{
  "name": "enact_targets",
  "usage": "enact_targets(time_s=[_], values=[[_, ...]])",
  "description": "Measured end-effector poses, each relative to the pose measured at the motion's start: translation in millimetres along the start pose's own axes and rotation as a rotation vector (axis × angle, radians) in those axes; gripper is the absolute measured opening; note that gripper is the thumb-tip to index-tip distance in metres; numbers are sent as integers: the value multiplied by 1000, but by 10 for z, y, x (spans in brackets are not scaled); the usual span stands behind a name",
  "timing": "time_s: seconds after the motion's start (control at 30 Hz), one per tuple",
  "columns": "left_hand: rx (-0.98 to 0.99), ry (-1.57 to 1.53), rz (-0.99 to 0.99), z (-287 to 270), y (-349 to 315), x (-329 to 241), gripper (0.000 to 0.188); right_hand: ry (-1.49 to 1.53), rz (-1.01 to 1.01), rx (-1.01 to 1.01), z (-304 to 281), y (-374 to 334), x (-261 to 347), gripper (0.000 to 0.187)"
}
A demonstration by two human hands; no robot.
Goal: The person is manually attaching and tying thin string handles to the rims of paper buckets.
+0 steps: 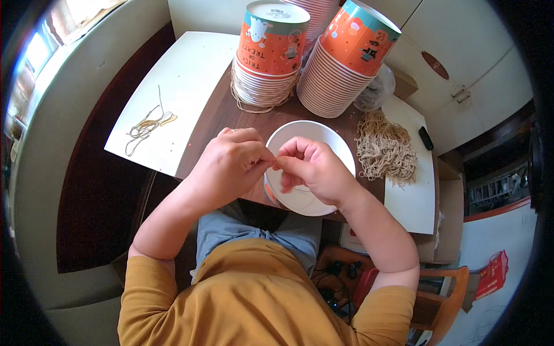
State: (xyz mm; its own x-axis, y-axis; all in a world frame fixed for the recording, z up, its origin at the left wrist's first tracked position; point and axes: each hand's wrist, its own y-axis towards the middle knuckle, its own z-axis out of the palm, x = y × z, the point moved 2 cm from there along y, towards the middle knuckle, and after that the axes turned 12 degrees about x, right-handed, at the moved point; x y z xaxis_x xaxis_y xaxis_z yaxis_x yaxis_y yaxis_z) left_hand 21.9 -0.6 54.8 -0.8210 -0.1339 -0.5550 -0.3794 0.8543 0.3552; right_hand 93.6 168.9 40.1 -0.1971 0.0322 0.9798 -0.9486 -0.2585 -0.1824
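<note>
Above a white paper bucket (339,143), my left hand (231,164) and my right hand (317,170) meet with pinched fingertips. Whatever lies between the fingers is too small to make out. The bucket stands mouth up at the table's near edge, close to my lap, and a bit of its orange printed outside shows at its lower left. A thin line, perhaps cord, runs faintly inside it near the bottom. My right wrist passes over its right side.
Upside-down stacks of orange and teal paper buckets (346,43) stand at the back. Cord loops round the base of the left stack (271,49). A heap of beige cords (385,147) lies right, beside a black object (426,138); loose cords (149,126) lie left.
</note>
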Motion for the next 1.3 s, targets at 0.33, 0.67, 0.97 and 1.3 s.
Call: enact_targets(time_s=[0.33, 0.67, 0.97, 1.3], values=[[18, -6, 30, -14, 18, 2, 5, -201, -60, -49, 39, 6, -20, 11], [-67, -210, -216, -28, -15, 61, 12, -337, 68, -168, -91, 62, -111, 9], [40, -133, -210, 152, -3, 405, 15, -427, 94, -223, -152, 239, -204, 10], [72, -187, -201, 159, 20, 382, 17, -464, 114, -211, -109, 299, -174, 10]])
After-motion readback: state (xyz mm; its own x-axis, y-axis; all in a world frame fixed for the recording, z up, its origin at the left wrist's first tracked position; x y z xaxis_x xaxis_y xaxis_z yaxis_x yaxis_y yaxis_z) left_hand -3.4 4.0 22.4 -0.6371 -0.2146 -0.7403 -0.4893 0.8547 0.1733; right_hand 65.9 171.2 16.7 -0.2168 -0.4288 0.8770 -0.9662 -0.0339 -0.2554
